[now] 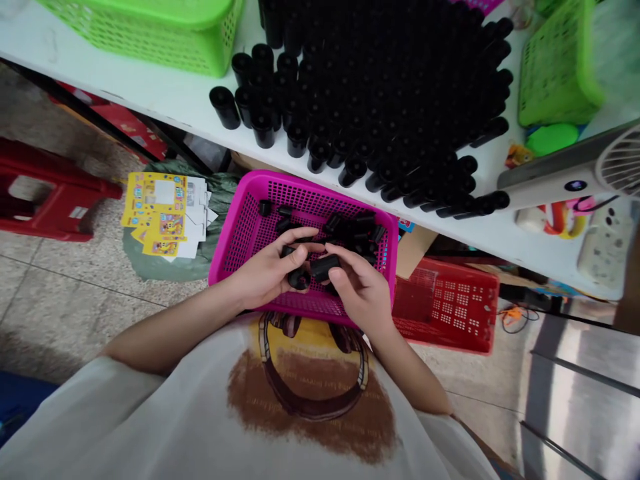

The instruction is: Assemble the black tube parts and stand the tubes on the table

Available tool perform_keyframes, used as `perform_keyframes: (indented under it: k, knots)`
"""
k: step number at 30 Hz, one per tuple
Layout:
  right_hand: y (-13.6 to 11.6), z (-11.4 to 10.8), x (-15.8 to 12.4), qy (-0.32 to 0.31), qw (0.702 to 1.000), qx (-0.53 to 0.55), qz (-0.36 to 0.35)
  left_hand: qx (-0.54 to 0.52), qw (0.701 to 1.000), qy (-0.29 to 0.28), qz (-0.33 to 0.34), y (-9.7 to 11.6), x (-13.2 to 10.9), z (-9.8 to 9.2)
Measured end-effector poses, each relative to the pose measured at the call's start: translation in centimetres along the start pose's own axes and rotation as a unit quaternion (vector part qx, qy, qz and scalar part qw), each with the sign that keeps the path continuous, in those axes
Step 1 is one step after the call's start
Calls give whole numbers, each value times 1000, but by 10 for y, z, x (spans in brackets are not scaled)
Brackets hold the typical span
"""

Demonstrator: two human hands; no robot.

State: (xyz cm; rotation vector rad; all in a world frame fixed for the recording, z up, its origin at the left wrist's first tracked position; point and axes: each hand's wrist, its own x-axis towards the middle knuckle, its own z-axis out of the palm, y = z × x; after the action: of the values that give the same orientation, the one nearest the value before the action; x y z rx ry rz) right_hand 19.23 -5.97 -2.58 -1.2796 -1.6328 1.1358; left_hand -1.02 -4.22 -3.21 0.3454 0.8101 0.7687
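Nearest, a printed white T-shirt (310,400) and two bare forearms reaching forward; left hand (267,273) curled, fingertips pinching a short black plastic tube (299,279); right hand (361,290) closed, thumb and fingers pressed around a second black tube (324,268), just beside the first, both above a magenta plastic basket (300,183); by the look, light, stiff and a little slick, safest held around the barrel; roughly a dozen loose black pieces (350,230) in the basket, exact count unclear; beyond, on a white shelf (125,87), a standing mass of black tubes (375,100), far too many to count; one green basket (150,33), another green basket (560,67), one red basket (445,307) on the floor
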Motion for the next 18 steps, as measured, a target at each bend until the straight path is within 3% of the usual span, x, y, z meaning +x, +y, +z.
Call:
perform_keyframes:
  k: [18]
  knots:
    - [-13,1,-1,-31,985,-133,-107,-13,997,64,31,-3,3,4]
